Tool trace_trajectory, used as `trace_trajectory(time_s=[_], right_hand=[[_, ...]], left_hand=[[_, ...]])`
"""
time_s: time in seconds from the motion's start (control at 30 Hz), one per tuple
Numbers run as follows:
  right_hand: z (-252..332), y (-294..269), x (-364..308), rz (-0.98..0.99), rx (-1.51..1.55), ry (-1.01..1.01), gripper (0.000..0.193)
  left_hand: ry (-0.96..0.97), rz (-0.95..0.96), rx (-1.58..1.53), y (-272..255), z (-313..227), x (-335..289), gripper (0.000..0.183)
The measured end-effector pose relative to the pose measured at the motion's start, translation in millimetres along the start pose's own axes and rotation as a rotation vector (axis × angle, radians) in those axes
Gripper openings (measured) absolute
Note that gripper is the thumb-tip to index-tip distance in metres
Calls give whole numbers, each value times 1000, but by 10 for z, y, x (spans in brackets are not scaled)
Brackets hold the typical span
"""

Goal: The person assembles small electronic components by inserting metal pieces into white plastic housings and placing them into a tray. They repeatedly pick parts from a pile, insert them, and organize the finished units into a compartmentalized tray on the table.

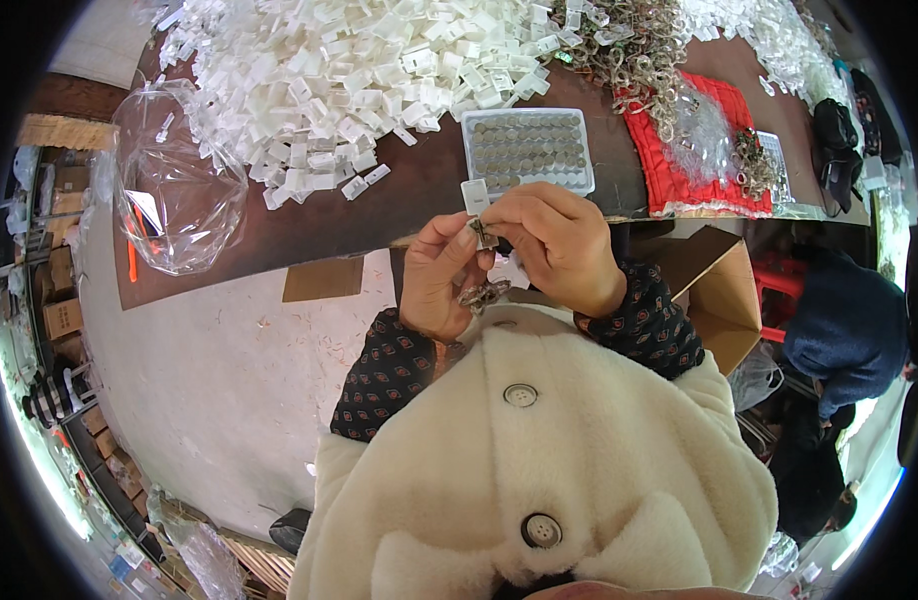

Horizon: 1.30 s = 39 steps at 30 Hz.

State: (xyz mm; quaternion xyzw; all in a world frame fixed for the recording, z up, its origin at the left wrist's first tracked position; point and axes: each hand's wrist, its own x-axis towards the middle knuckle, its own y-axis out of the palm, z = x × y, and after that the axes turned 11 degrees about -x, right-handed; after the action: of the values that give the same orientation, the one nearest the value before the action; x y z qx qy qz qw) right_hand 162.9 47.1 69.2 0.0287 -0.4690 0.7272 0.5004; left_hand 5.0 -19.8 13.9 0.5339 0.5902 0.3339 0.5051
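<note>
Close in front of my chest, both hands meet at the table's near edge. A small white rectangular plastic case [475, 196] sticks up between the fingertips. Just below it is a small dark and metallic part [483, 236], half hidden by the fingers. My left hand [441, 278] is closed, its thumb and fingers pinching at this part. A small tangle of thin wired pieces [484, 295] hangs at its palm. My right hand [564, 245] is closed too, its thumb and forefinger pinching at the case's lower end. Beyond the hands lies a white tray [591, 180] with rows of round grey discs.
A large heap of white plastic cases [349, 80] covers the table's back left. Tangled wired parts [629, 50] lie right of it, near a red cloth [649, 165]. A clear plastic bag [179, 190] sits left. An open cardboard box [724, 290] and people [849, 320] are at right.
</note>
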Motion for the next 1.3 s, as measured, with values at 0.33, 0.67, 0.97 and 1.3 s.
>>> trace_trajectory(time_s=[0.33,0.67,0.97,1.3], right_hand=[[81,39,32,34,531,527,23],[12,5,13,86,752,96,26],[28,109,-22,-45,490,-86,28],[61,148,-79,-108,392,-70,24]], left_hand=[[-72,62,-61,69,-39,-40,15],[-91,38,-59,-3,2,-80,32],[-207,154,-125,191,2,-77,39],[-181,-77,-221,205,138,-152,36]])
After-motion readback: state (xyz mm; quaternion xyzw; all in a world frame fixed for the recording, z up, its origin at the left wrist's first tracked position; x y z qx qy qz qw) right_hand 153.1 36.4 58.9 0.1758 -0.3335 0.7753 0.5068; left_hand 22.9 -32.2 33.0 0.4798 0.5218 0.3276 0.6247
